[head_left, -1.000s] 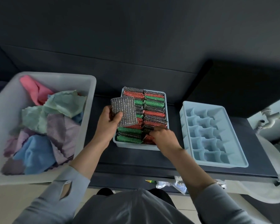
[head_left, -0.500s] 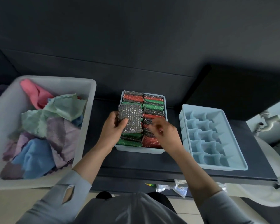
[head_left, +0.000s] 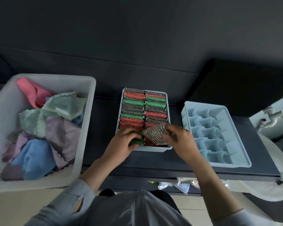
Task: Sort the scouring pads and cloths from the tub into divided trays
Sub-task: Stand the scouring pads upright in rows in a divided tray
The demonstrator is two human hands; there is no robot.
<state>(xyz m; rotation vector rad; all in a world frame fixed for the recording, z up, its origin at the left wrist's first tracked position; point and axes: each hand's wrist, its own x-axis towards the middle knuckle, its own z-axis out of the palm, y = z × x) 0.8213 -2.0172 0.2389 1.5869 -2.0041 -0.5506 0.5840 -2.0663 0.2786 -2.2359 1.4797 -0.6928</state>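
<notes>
A silver scouring pad (head_left: 156, 133) is pinched in my right hand (head_left: 181, 141) over the near right corner of the middle tray (head_left: 149, 149). That tray is packed with two rows of red, green and silver pads standing on edge. My left hand (head_left: 123, 144) presses on the green pads (head_left: 136, 141) at the tray's near left end, fingers curled on them. The white tub (head_left: 82, 128) on the left holds several loose cloths in pink, mint, lilac and blue. A light blue divided tray (head_left: 216, 132) on the right has nothing in its cells.
Both trays sit on a dark table (head_left: 101, 128) whose front edge runs just below them. A white tap (head_left: 274, 118) and a round white basin (head_left: 278, 181) lie at the far right. Crumpled plastic bags (head_left: 175, 184) show under the table edge.
The silver pad passed from my left hand to my right and came down to the tray's near right corner. My left hand dropped onto the green pads.
</notes>
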